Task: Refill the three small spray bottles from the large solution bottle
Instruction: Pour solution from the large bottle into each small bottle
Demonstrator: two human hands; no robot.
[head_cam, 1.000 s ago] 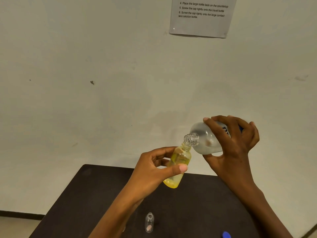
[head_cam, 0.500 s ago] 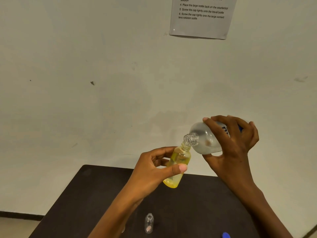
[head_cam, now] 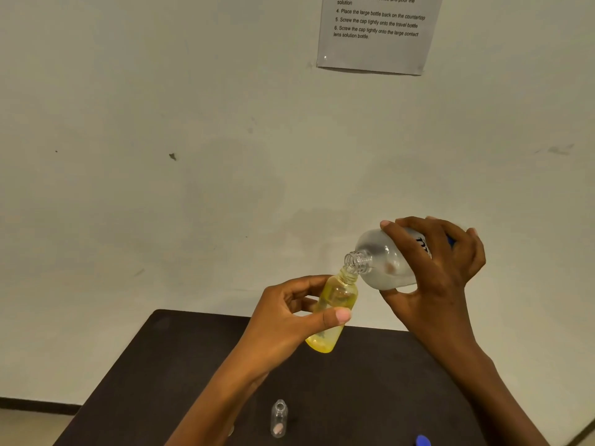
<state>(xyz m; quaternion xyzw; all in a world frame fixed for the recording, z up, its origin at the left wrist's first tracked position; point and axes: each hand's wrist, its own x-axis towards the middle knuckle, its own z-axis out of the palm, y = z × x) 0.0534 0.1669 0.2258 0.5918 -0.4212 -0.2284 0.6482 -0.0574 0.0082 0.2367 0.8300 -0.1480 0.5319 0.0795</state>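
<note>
Plastic, by the look of it, made up the yellow bottle, a small translucent cylinder with rounded shoulders and a narrow neck. It was judged light, fairly stiff, and smooth enough to slip if wetted. It was held tilted in the air above the far edge of the table, pinched about its middle by the left hand, thumb in front and fingers curled behind. That was judged the right place for a hold, since the neck was left free. Its mouth was met by the ribbed, open neck of the large bottle, a frosted, rounded vessel tipped down to the left. This was wrapped round its body by the right hand, fingers over the top and thumb beneath. It was judged the heavier of the two and liable to yield if squeezed, so a broad grip on the body was thought apt. No stream could be made out between the two mouths. Below, on the dark matt table, a clear bottle was stood upright and uncapped, well apart from both hands. A blue thing, perhaps a cap, was cut off by the lower edge. A printed sheet was fixed to the pale, scuffed wall behind.
</note>
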